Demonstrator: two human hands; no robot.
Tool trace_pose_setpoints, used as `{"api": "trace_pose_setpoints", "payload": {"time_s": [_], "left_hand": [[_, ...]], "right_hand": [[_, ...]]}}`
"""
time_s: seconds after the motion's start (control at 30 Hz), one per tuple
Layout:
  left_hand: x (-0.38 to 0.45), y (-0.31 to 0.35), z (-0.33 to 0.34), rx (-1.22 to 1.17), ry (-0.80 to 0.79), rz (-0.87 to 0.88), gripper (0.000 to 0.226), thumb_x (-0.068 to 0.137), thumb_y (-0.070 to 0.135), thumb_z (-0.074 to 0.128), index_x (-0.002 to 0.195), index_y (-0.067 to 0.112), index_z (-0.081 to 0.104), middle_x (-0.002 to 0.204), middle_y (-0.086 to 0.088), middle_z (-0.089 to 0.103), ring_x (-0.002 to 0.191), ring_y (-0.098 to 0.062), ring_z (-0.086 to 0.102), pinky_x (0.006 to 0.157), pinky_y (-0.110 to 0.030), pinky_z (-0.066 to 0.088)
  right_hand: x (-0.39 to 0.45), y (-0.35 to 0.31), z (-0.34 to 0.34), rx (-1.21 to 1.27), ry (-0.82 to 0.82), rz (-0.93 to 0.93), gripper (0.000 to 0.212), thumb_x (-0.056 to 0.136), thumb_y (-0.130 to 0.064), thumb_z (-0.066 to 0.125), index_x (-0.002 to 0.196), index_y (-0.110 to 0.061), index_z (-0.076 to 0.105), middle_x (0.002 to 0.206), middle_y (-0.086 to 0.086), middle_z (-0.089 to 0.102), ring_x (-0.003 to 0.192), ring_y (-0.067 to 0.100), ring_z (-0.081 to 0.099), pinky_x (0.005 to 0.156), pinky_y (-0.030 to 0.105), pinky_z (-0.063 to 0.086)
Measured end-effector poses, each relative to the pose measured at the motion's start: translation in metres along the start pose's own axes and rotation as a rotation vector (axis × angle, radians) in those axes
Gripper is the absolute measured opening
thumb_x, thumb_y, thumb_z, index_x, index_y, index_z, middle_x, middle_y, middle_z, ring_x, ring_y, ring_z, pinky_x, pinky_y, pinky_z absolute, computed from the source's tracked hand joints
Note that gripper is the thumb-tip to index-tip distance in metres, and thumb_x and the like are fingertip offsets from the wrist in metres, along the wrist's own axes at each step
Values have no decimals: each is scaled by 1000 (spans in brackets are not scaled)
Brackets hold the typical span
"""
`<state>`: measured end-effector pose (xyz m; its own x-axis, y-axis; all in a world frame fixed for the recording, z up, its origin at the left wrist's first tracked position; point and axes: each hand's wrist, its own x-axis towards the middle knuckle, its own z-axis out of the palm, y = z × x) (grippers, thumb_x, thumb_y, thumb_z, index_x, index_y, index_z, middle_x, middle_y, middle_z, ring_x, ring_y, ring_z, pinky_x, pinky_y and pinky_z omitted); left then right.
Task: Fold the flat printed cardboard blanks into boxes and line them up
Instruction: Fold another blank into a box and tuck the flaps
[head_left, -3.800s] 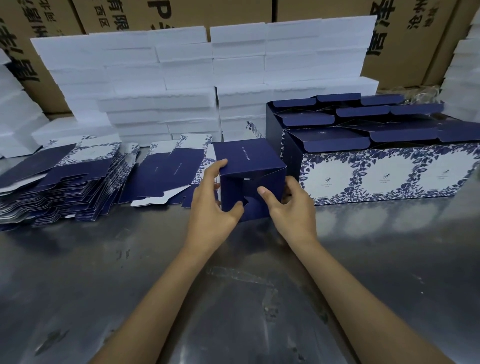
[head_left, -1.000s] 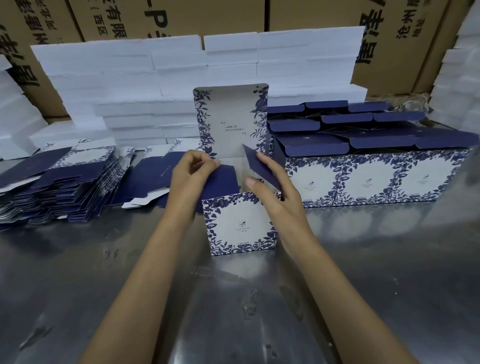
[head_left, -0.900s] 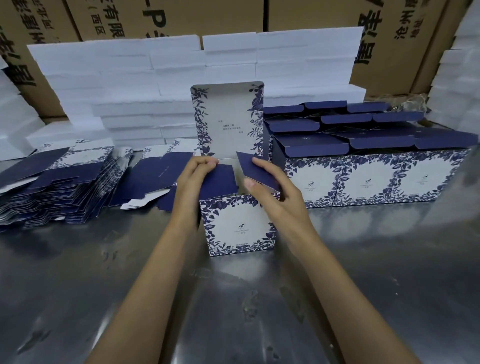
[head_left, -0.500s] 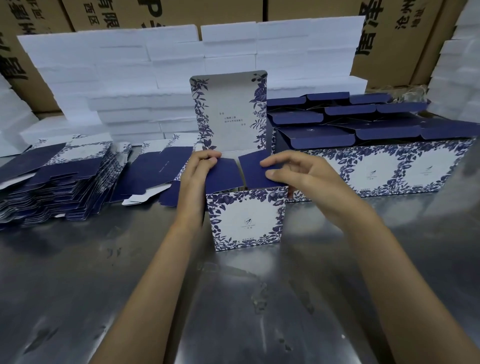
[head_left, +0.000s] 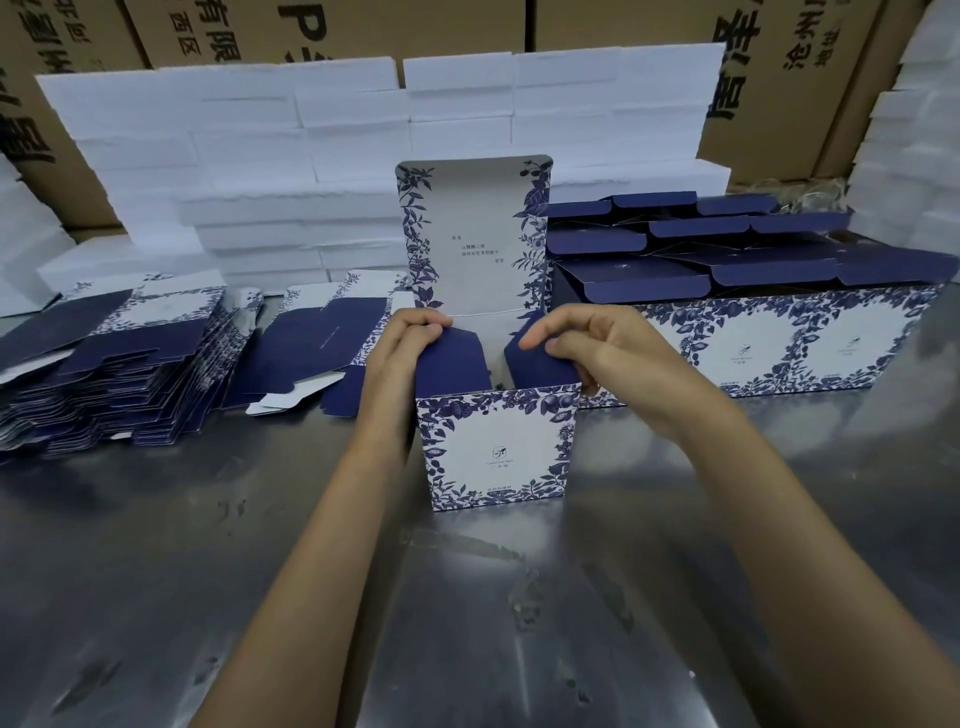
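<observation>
A blue-and-white floral box (head_left: 498, 452) stands upright on the steel table (head_left: 467, 597) in front of me, its tall printed lid flap (head_left: 478, 234) raised at the back. My left hand (head_left: 400, 358) pinches the navy left side flap (head_left: 452, 364) at its top edge. My right hand (head_left: 597, 348) grips the navy right side flap (head_left: 535, 364), fingers curled over it. A row of folded boxes (head_left: 753, 343) with navy flaps stands to the right. Flat blanks lie in a stack (head_left: 104, 374) at the left.
More flat blanks (head_left: 311, 353) lie spread just left of the box. White foam slabs (head_left: 311, 156) are stacked behind, with brown cartons (head_left: 363, 26) along the back wall. More white slabs (head_left: 914, 156) rise at the far right.
The box went from lying on its side to standing upright with its lid flap up. Both hands moved onto the side flaps; the right hand now curls tighter over its flap.
</observation>
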<state>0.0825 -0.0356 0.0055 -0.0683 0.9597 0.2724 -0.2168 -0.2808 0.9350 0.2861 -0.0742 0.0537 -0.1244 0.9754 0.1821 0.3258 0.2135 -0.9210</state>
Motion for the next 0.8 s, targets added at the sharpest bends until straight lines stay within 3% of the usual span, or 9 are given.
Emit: {"api": "trace_pose_setpoints", "payload": {"time_s": [0.23, 0.4, 0.5, 0.67, 0.73, 0.8], "left_hand": [[1, 6, 0, -18, -10, -21, 14, 92, 10, 56, 88, 18, 67, 95, 16, 69, 86, 2, 63, 69, -11, 48], [-2, 9, 2, -101, -6, -85, 18, 91, 7, 57, 85, 21, 68, 96, 13, 69, 85, -4, 63, 67, -16, 50], [-3, 13, 1, -252, -1, -130, 22, 91, 3, 61, 87, 25, 63, 94, 6, 66, 79, -14, 61, 65, -24, 51], [-4, 20, 1, -318, -40, -132, 43, 92, 3, 62, 118, 38, 62, 91, 8, 76, 86, -15, 71, 73, -28, 60], [-3, 21, 3, -319, -20, -175, 36, 93, 3, 60, 117, 30, 64, 100, 1, 73, 87, -19, 71, 79, -32, 58], [-3, 21, 3, -288, 17, -191, 24, 93, 4, 55, 105, 22, 66, 106, -4, 68, 98, -28, 65, 93, -41, 49]], "right_hand": [[10, 2, 1, 97, 62, 21, 9, 99, -4, 57, 102, -13, 58, 51, -8, 48, 48, 8, 40, 45, 17, 34], [18, 4, 6, 168, 125, 37, 19, 95, 1, 56, 94, -17, 49, 53, -9, 48, 46, 6, 39, 45, 16, 33], [22, 5, 12, 167, 222, 34, 25, 92, -6, 66, 106, -18, 50, 65, -4, 51, 52, 5, 46, 52, 15, 38], [22, 7, 14, 137, 259, -51, 46, 93, -4, 64, 128, -33, 54, 95, -6, 59, 63, -2, 53, 63, 11, 45], [20, 7, 14, 123, 239, -46, 43, 96, -3, 61, 123, -36, 55, 98, -8, 60, 64, -3, 54, 62, 10, 44], [17, 7, 15, 94, 225, -71, 30, 98, -3, 59, 107, -32, 64, 91, -9, 63, 65, -1, 54, 61, 11, 42]]}}
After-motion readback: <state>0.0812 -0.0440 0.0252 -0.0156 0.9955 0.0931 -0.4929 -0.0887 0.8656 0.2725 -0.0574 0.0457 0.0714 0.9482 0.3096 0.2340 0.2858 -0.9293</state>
